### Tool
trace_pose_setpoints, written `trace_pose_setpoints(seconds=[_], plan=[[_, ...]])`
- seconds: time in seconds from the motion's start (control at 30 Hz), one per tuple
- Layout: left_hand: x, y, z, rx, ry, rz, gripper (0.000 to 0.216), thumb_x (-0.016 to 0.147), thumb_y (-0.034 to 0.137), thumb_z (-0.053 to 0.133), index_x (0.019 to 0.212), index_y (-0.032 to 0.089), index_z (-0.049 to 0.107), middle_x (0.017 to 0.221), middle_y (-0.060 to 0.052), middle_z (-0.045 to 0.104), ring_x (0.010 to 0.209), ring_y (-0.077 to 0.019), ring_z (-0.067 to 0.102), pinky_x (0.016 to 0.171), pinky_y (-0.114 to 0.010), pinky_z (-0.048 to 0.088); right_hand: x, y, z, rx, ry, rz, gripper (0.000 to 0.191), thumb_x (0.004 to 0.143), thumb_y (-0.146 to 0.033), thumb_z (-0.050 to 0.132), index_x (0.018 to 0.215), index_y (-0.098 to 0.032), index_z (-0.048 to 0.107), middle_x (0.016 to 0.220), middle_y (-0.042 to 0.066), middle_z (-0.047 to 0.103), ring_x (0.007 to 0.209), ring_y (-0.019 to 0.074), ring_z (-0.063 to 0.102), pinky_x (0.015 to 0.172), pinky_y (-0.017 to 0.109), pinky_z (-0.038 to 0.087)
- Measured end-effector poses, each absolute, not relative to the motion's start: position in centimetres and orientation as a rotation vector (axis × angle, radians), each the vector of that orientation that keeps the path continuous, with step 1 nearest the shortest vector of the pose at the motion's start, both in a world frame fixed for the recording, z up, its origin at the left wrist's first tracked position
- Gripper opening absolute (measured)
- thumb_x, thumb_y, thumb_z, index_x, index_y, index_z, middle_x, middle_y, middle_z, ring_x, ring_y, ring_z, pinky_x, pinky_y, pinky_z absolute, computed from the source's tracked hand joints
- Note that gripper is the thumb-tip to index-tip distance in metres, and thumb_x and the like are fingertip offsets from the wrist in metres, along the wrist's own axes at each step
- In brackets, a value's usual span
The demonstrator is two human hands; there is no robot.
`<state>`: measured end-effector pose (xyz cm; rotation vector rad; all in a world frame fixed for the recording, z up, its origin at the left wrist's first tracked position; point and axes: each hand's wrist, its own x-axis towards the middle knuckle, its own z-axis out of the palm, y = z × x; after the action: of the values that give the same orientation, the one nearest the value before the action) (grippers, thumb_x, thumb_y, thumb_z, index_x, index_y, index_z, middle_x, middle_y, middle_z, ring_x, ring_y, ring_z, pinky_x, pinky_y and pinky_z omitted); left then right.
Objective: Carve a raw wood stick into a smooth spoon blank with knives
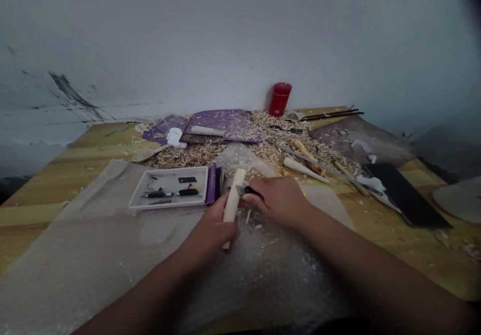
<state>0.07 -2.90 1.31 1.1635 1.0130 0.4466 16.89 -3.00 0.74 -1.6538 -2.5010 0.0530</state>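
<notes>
My left hand [212,232] is closed around the lower part of a pale wooden stick [234,195], which stands tilted over a clear plastic sheet [112,255]. My right hand [278,199] grips a small knife [244,190] with a dark handle. The knife's blade rests against the side of the stick, just above my left thumb. Small wood chips lie on the sheet under both hands.
A white tray [150,202] with small dark tools lies left of the stick, a purple case [212,184] beside it. Wood shavings [263,144], carved sticks, a long blade [323,167], a purple mat [221,122], a red cup [280,99] and a black slab [406,194] lie behind.
</notes>
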Motion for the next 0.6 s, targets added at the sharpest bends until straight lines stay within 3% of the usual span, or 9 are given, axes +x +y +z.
trace_pose_setpoints(seconds=[0.17,0.4,0.6], plan=[[0.02,-3.07,1.32,1.074,0.946,0.48,0.051,0.048,0.007,0.04,0.099,0.016,0.042,0.047,0.009,0.039,0.033,-0.0051,0.033,0.034,-0.018,0.029,16.51,-3.25,0.74,-1.552,-2.567,0.094,0.049,0.083,-0.053,0.016,0.087,-0.02,0.051,0.074,0.004,0.062,0.062,0.015,0.053,0.049,0.024,0.019],[-0.55,-3.47,0.74,1.015,0.833,0.499,0.03,0.052,0.009,0.042,0.081,0.017,0.043,0.046,0.008,0.037,0.033,-0.0042,0.031,0.034,-0.018,0.025,16.63,-3.45,0.81,-1.512,-2.577,0.045,0.048,0.083,-0.053,0.016,0.086,-0.02,0.05,0.071,0.003,0.061,0.059,0.0147,0.052,0.049,0.025,0.017],[-0.23,-3.31,1.24,1.055,0.946,0.432,0.038,0.049,0.008,0.041,0.086,0.018,0.043,0.046,0.009,0.035,0.033,-0.0045,0.03,0.033,-0.018,0.023,16.89,-3.34,0.96,-1.617,-2.53,0.025,0.047,0.084,-0.052,0.017,0.086,-0.02,0.051,0.074,0.004,0.061,0.062,0.0148,0.052,0.05,0.024,0.019]])
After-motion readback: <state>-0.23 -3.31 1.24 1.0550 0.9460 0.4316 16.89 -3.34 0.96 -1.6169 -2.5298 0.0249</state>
